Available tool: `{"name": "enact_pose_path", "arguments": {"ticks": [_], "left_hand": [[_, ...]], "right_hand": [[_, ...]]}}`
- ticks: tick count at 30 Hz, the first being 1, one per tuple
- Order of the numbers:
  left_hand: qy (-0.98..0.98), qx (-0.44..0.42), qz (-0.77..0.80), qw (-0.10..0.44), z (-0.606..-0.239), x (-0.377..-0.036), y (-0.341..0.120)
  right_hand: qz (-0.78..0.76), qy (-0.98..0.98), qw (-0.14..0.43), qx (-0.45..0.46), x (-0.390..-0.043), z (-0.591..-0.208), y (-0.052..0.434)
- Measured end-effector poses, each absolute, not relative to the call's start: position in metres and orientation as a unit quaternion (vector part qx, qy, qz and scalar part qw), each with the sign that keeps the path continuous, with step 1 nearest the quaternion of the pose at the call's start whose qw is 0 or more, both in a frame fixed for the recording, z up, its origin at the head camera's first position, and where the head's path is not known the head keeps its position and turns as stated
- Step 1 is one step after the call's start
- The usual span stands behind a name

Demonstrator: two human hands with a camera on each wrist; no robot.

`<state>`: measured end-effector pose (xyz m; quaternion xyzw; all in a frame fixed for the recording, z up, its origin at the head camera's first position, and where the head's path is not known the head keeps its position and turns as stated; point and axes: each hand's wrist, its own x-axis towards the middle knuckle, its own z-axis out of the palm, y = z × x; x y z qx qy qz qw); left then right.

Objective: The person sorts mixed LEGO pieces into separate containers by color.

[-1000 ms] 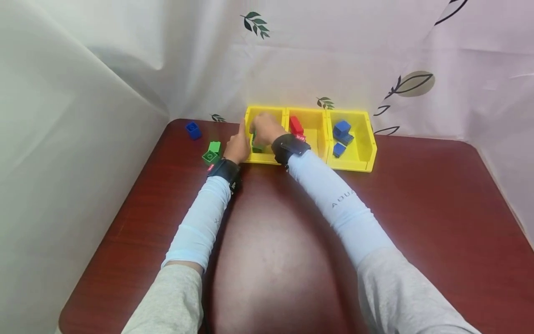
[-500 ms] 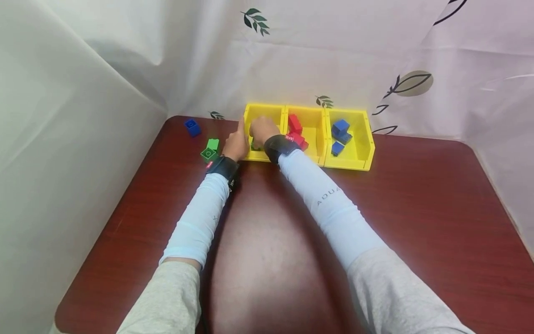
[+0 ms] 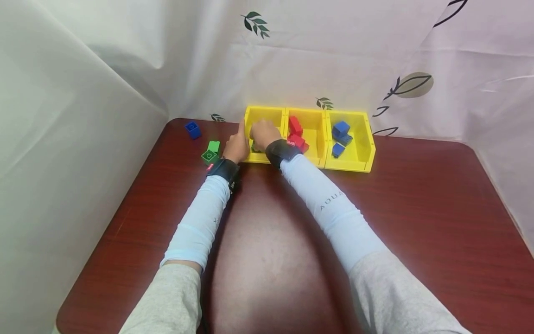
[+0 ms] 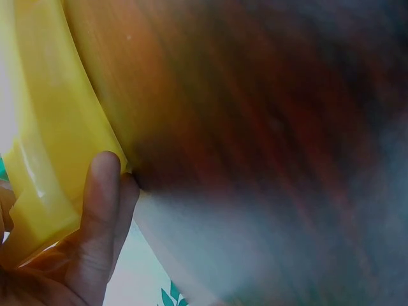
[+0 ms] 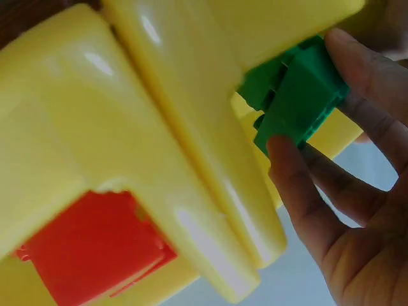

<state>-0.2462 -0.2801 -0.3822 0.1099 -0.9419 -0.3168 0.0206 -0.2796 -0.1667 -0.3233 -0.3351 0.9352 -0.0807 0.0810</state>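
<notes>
My left hand (image 3: 236,146) grips the left side of the leftmost yellow bin (image 3: 267,111) in the head view. In the left wrist view its fingers lie against the yellow wall (image 4: 54,121). My right hand (image 3: 265,133) reaches down into that same bin. Up close in the right wrist view, its thumb and fingers pinch a green brick (image 5: 303,95). A second green piece shows partly behind it, and I cannot tell whether the two are joined. In the head view the right hand hides most of the green.
Red bricks (image 3: 296,141) lie in the middle bin and blue bricks (image 3: 341,128) in the right bin. On the table, left of the bins, are two green bricks (image 3: 209,156) and a blue brick (image 3: 193,130). A white patterned curtain (image 3: 292,69) hangs behind.
My right hand has shifted slightly left and lower within the left bin, uncovering more of the red bricks. My left hand stays at the bin's side.
</notes>
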Motion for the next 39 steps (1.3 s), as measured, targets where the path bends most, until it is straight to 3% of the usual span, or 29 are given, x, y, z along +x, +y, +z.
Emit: {"name": "enact_pose_path", "arguments": {"ticks": [6, 11, 16, 22, 27, 30, 36, 39], "left_hand": [[-0.942, 0.108, -0.317, 0.011, -0.381, -0.245, -0.279], [-0.937, 0.113, -0.328, 0.019, -0.376, -0.246, -0.279], [-0.935, 0.117, -0.333, 0.014, -0.380, -0.245, -0.277], [-0.937, 0.114, -0.330, 0.021, -0.382, -0.246, -0.277], [-0.937, 0.115, -0.329, 0.022, -0.383, -0.250, -0.280], [-0.937, 0.115, -0.330, 0.021, -0.383, -0.249, -0.279], [-0.938, 0.118, -0.327, 0.014, -0.383, -0.249, -0.280], [-0.937, 0.123, -0.327, 0.013, -0.383, -0.251, -0.279]], "right_hand": [[-0.107, 0.930, 0.081, -0.341, -0.276, -0.331, -0.152], [-0.199, 0.919, 0.061, -0.336, -0.263, -0.311, -0.132], [-0.281, 0.903, 0.004, -0.325, -0.248, -0.300, -0.082], [-0.362, 0.910, -0.080, -0.187, -0.241, -0.312, 0.011], [-0.372, 0.921, -0.103, -0.042, -0.250, -0.331, 0.085], [-0.365, 0.928, -0.077, -0.005, -0.257, -0.346, 0.119], [-0.339, 0.934, 0.112, -0.018, -0.273, -0.372, 0.148], [-0.330, 0.929, 0.164, -0.037, -0.282, -0.377, 0.149]]}}
